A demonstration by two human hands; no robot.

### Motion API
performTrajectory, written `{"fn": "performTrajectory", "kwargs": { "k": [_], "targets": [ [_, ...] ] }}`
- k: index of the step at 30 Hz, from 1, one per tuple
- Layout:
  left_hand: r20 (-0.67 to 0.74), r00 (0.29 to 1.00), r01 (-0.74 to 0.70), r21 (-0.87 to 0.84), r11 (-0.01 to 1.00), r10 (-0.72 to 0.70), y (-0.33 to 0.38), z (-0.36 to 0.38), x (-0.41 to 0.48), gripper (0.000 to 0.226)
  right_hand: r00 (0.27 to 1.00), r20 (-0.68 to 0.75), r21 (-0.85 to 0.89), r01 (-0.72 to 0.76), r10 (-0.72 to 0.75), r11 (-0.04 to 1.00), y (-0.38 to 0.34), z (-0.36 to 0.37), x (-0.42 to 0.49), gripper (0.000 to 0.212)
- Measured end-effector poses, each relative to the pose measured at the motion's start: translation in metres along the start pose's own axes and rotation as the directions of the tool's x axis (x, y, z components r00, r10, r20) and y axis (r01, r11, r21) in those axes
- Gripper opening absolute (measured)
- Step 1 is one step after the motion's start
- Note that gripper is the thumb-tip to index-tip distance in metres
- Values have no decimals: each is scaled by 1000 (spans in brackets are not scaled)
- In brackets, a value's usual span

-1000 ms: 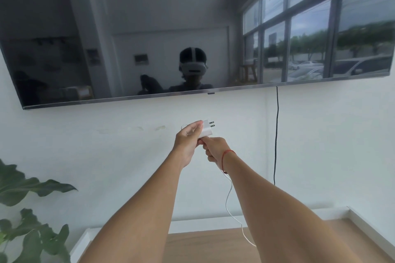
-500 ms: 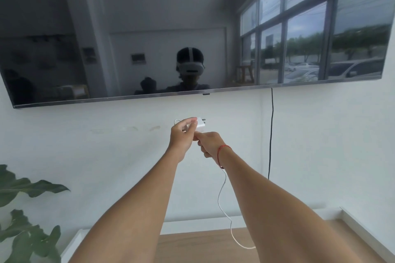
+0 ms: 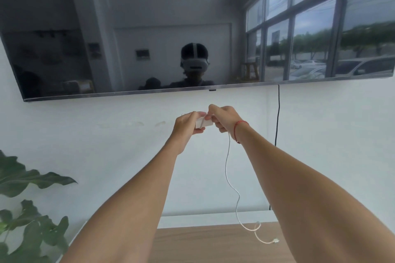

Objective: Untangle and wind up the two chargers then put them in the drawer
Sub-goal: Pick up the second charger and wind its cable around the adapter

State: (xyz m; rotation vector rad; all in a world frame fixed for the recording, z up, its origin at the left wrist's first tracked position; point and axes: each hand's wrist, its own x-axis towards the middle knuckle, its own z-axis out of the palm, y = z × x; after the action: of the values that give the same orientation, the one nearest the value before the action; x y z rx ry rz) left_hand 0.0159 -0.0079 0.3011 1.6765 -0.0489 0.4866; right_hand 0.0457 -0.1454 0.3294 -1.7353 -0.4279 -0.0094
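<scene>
Left hand point(image 3: 188, 123) grips the small white plastic charger block point(image 3: 202, 123), fingers wrapped around it, held up in front of the white wall below the wall-mounted black TV screen point(image 3: 149, 28). Right hand point(image 3: 222, 118) fingers pinch the thin white cable point(image 3: 227, 168) at the block. Cable hangs slack, with a small loop and its connector end point(image 3: 276, 241) lying on the wooden tabletop point(image 3: 203, 245). To wind well: keep block steady, feed even turns with light tension, let the loop fall out first. Second charger and drawer not visible.
</scene>
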Motion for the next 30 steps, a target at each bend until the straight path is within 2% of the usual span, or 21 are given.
{"fn": "performTrajectory", "kwargs": {
  "k": [4,7,11,15,17,20,25,27,30],
  "targets": [
    [42,999,-12,9,1000,12,5,-2,-1,22,998,33,-103,65,-62,993,-19,-8,0,33],
    [84,996,-9,36,999,6,4,-1,-2,33,993,21,-89,120,-119,989,-31,-11,0,26],
    [127,992,5,-30,1000,-1,3,3,-11,29,989,-3,-101,146,-147,984,-40,-13,2,24],
    [174,985,6,-40,999,1,10,6,-13,31,982,-108,-105,147,-158,984,-31,-14,5,27],
    [199,980,-11,-28,1000,16,18,5,-13,32,971,-182,-56,147,-154,988,-23,-17,6,31],
    [218,975,-27,-49,998,37,30,4,-12,34,966,-244,50,97,-82,994,-12,-22,5,26],
    [222,974,-20,-136,991,50,37,2,-11,33,975,-183,332,-57,124,941,-1,-17,9,22],
    [198,978,-27,-176,984,62,39,1,-10,33,979,-139,406,-79,147,911,5,-11,12,14],
    [98,993,-52,-121,991,64,39,5,-6,33,982,-111,424,-94,154,901,9,5,13,20]
  ]
}}
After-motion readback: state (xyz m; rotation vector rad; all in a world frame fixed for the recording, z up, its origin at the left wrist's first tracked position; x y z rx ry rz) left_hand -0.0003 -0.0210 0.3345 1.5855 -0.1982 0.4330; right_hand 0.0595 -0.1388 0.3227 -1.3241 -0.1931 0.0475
